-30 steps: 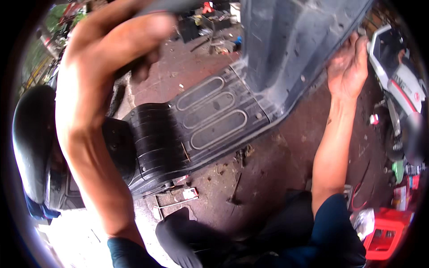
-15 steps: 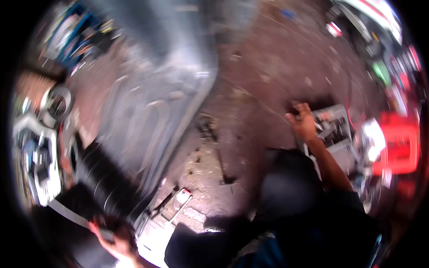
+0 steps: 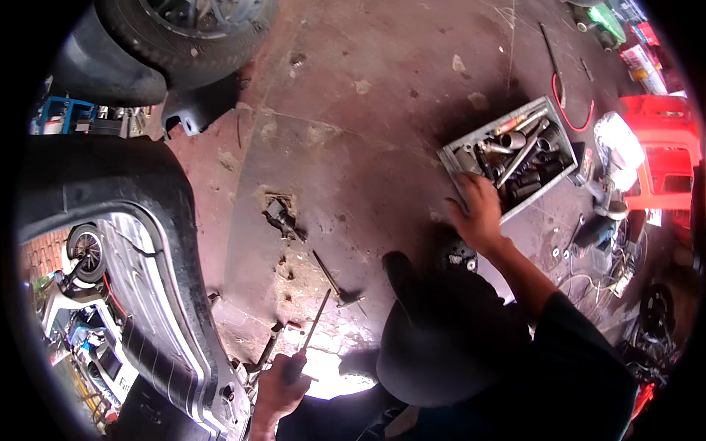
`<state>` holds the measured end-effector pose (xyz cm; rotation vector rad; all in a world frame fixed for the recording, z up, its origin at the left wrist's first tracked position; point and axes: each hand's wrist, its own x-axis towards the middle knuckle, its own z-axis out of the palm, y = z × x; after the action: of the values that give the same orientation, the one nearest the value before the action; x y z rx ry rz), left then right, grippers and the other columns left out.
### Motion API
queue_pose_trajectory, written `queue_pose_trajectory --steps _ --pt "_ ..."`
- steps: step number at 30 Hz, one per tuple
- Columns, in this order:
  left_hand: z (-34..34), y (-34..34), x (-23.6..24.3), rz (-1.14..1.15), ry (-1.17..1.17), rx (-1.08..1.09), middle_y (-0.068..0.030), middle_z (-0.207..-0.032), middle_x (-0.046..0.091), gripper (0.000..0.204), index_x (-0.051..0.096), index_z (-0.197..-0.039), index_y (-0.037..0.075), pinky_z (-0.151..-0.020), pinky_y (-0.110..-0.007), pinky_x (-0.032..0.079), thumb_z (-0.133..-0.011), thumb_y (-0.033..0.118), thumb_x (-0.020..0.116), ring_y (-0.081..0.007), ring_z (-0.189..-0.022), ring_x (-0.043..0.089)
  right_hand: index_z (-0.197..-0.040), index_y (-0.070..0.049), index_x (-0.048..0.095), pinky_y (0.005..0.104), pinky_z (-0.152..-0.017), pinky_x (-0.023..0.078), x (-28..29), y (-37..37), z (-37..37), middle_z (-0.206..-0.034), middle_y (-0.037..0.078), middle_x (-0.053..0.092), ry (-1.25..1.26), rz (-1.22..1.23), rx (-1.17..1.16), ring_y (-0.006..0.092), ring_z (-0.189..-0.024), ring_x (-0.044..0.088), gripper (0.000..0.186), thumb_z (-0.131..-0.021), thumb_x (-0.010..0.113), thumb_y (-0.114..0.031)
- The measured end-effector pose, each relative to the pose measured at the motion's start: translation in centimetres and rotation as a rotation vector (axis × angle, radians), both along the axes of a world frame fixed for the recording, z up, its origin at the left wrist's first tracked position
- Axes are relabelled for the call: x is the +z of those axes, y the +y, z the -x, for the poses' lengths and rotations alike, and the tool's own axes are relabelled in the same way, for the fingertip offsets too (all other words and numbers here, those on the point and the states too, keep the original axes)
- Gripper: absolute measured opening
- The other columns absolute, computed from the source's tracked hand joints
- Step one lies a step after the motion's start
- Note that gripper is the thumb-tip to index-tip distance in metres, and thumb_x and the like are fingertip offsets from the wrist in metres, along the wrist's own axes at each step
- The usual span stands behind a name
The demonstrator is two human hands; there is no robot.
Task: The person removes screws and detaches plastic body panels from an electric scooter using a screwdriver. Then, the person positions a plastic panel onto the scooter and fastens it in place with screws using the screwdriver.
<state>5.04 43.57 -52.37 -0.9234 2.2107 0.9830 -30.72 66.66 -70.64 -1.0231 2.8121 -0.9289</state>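
Note:
My left hand [image 3: 279, 388], low in the view beside the black scooter bodywork [image 3: 173, 242], is closed round the dark handle of a screwdriver [image 3: 316, 322]. Its long thin shaft points up and away. Over on the right, my right hand [image 3: 479, 213] reaches to the near-left side of a grey metal tray [image 3: 540, 197]. Its fingers are apart and rest over the tray's edge; the fingertips are partly lost against the dark contents. Inside the tray lie several sockets [image 3: 548, 138] and a bright metal wrench or bar [image 3: 518, 158].
A T-shaped metal tool [image 3: 329, 273] lies on the stained floor near a broken hole [image 3: 278, 213]. A tyre [image 3: 198, 44] stands at the upper left. Red plastic stools [image 3: 662, 140] and a red cable [image 3: 581, 126] are at the right. A dark rounded shape [image 3: 448, 345] covers the lower middle.
The view has swung, putting the bodywork farther left and a tyre at the top. My left hand has come inward, and the screwdriver shows clearly. My right hand stays by the tray.

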Motion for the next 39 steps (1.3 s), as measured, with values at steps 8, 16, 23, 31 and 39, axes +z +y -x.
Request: queue_pose_trajectory --steps 8,16,23,31,39 --pt "-0.3 0.6 3.6 0.082 -0.404 0.085 -0.0182 -0.091 0.054 0.052 0.048 -0.124 0.016 -0.068 -0.045 0.051 -0.075 0.029 0.06 -0.0366 -0.077 0.062 -0.109 -0.004 0.059 0.0344 -0.072 0.051 -0.4 -29.3 2.7 -0.095 0.01 0.065 -1.223 0.393 0.329 0.0213 -0.08 0.063 0.027 -0.089 0.057 -0.023" --pt "-13.4 4.9 -2.3 0.374 -0.413 0.073 -0.0149 -0.097 0.056 0.045 0.053 -0.124 0.015 -0.066 -0.043 0.049 -0.08 0.008 0.048 -0.0345 -0.078 0.058 -0.123 -0.004 0.048 0.0492 -0.087 0.046 -4.0 -50.2 -3.5 -0.116 0.012 0.051 -1.949 0.538 0.03 0.0281 -0.105 0.052 0.052 -0.086 0.061 -0.039" --pt "-13.2 6.5 -0.9 0.247 -0.575 0.219 -0.0155 -0.1 0.057 0.045 0.051 -0.125 0.015 -0.07 -0.042 0.049 -0.08 0.012 0.051 -0.0346 -0.082 0.06 -0.117 -0.016 0.048 0.0429 -0.084 0.051 -8.0 -55.9 -2.1 -0.114 0.003 0.054 -2.262 1.213 -0.063 0.0217 -0.101 0.054 0.031 -0.088 0.056 -0.021" --pt "-10.6 6.9 0.8 0.169 -0.599 0.357 -0.018 -0.097 0.057 0.047 0.05 -0.124 0.014 -0.07 -0.043 0.049 -0.078 0.02 0.055 -0.0363 -0.082 0.06 -0.108 -0.012 0.051 0.0376 -0.078 0.052 -5.3 -58.4 0.1 -0.102 0.004 0.056 -2.376 1.476 0.104 0.0186 -0.091 0.056 0.021 -0.087 0.054 -0.014" --pt "-6.2 2.8 -4.1 0.073 -0.519 0.544 -0.0205 -0.094 0.056 0.051 0.048 -0.123 0.012 -0.07 -0.045 0.049 -0.076 0.028 0.06 -0.038 -0.083 0.06 -0.085 0.001 0.05 0.0309 -0.054 0.046 -3.2 -36.5 -0.3 -0.081 0.011 0.052 -2.102 0.684 -0.126 0.0196 -0.069 0.053 0.006 -0.08 0.052 -0.004"
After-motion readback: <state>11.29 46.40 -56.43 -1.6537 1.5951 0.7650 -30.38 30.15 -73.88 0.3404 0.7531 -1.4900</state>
